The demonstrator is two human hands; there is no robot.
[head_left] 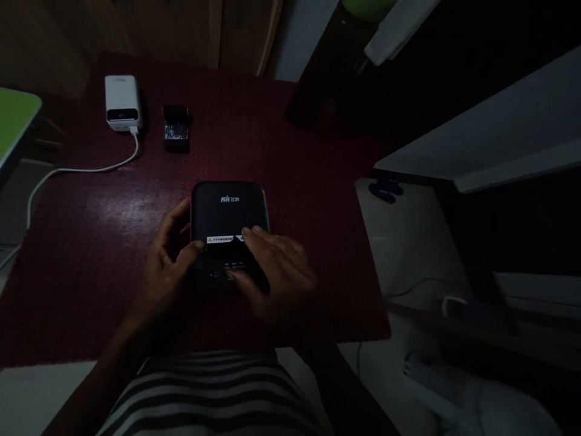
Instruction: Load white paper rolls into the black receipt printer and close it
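A black box-shaped printer (229,213) with white lettering and a white warning strip across its top lies on the dark red table. My left hand (169,257) grips its left side, thumb on the upper edge and fingers around the side. Over the right part of the printer rests my right hand (279,266). Its fingers are stretched out, the tips at the right end of the warning strip (220,240). The right thumb sits apart from them, lower down by the small printed markings. Dim light hides the printer's lower right part.
A white power bank (122,100) with a white cable (97,170) stands at the back left of the table (318,200). Beside it is a small black object (176,128) with a patterned grey face. A tall dark bottle (327,72) stands at the back right. Slippers (385,189) lie on the floor.
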